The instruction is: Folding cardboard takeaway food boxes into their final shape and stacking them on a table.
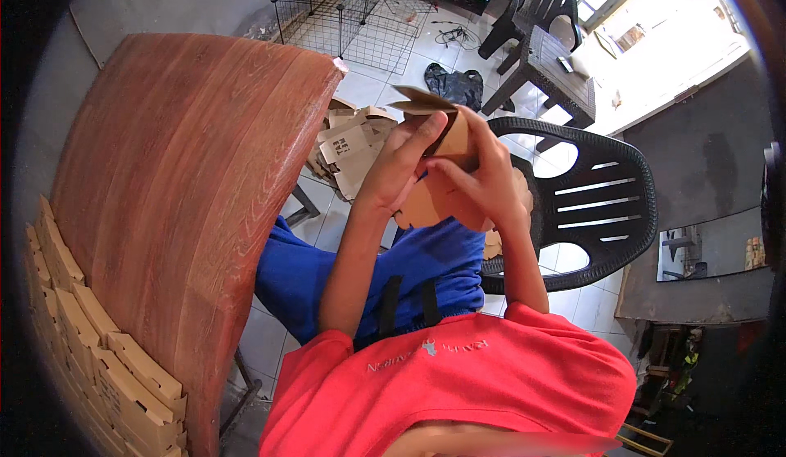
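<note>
Between my two hands, above my lap, is a partly folded brown cardboard box [438, 199]. Its flaps stick up at the far end, and a wider panel hangs toward my blue trousers. My left hand [403, 158] grips its left side, thumb along the upper edge. The right hand [489, 175] is closed on the opposite side, with its thumb pressed against the inner panel. Some of the fingers are hidden behind the cardboard.
A wooden-topped table [188, 162] stands at left, stacks of folded cardboard boxes [135, 383] along its near left edge. More flat cardboard [348, 150] lies beyond my hands. A black plastic chair [602, 203] is at right. Farther off are a wire pen [352, 27] and a small dark table [548, 72].
</note>
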`<state>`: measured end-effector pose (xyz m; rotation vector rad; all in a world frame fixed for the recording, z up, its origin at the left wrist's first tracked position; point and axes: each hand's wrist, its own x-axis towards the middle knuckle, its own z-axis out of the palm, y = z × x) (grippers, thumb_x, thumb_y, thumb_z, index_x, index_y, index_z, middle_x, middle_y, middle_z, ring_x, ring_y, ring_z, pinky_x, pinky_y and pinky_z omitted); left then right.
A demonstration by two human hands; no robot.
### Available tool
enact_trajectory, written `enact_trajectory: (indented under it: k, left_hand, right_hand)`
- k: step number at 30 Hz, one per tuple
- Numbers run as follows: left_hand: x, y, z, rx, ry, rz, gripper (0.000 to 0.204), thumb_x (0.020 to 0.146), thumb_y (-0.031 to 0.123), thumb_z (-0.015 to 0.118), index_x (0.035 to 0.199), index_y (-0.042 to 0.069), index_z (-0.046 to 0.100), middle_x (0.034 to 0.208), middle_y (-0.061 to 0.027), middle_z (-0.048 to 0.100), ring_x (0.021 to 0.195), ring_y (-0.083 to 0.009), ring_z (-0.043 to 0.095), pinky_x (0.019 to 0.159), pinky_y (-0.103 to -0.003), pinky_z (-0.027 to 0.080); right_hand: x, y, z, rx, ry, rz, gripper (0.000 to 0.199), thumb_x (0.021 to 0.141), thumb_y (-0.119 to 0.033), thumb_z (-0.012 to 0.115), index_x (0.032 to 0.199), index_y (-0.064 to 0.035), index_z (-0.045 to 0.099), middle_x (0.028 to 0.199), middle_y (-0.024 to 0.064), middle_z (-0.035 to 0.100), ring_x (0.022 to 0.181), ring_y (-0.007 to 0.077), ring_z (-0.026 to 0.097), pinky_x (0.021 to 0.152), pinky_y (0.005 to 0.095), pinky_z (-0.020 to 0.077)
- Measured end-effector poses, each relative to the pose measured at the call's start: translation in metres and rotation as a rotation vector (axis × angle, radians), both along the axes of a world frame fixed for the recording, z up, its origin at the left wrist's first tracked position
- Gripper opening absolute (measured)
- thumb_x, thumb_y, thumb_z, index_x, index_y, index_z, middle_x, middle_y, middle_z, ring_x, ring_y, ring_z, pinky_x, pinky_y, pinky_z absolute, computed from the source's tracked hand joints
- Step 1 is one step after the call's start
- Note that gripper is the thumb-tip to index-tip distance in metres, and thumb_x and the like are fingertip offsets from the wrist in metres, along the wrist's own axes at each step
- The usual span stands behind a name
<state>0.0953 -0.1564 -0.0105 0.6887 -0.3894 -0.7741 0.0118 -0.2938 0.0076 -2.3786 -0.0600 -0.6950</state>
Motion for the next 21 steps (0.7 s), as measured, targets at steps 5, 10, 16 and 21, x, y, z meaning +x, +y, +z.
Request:
enact_trajectory:
  k: [5,10,16,21]
  left_hand:
    - [0.005,0.005,0.0,0.037,-0.307,-0.065,0.044,0.093,0.015,0.067,0.131,-0.004,0.055,0.114,-0.0087,0.066,0.102,-0.0112,0.062,0.085,-0.022,0.051]
    - [0.009,0.005,-0.007,0.167,-0.204,0.033,0.041,0.092,0.005,0.066,0.131,-0.004,0.056,0.117,-0.0111,0.065,0.102,-0.0134,0.064,0.086,-0.024,0.052]
    - [0.004,0.011,0.003,-0.039,-0.128,0.016,0.072,0.09,0.003,0.067,0.151,0.001,0.028,0.117,-0.0147,0.066,0.102,-0.0151,0.064,0.083,-0.024,0.053]
    - [0.008,0.031,0.013,-0.003,-0.316,-0.073,0.084,0.09,0.007,0.068,0.155,0.002,0.015,0.118,-0.0166,0.066,0.104,-0.0169,0.064,0.089,-0.026,0.05]
  right_hand:
    - [-0.001,-0.009,0.006,0.033,0.064,-0.121,0.071,0.079,-0.028,0.078,0.139,-0.0061,0.047,0.112,0.0238,0.064,0.105,0.0408,0.064,0.088,0.0429,0.0514]
    - [0.001,-0.003,0.012,-0.053,-0.099,-0.068,0.075,0.079,-0.024,0.079,0.143,-0.0071,0.043,0.126,0.0222,0.058,0.114,0.0403,0.06,0.094,0.0423,0.0493]
    - [0.001,-0.003,0.019,-0.105,-0.111,0.062,0.069,0.081,-0.017,0.077,0.142,-0.0073,0.046,0.129,0.02,0.057,0.114,0.0391,0.06,0.094,0.0412,0.0491]
    - [-0.002,0.0,0.017,-0.03,-0.041,0.076,0.059,0.083,-0.011,0.073,0.137,-0.0062,0.052,0.121,0.0203,0.061,0.105,0.0385,0.063,0.088,0.0403,0.0513]
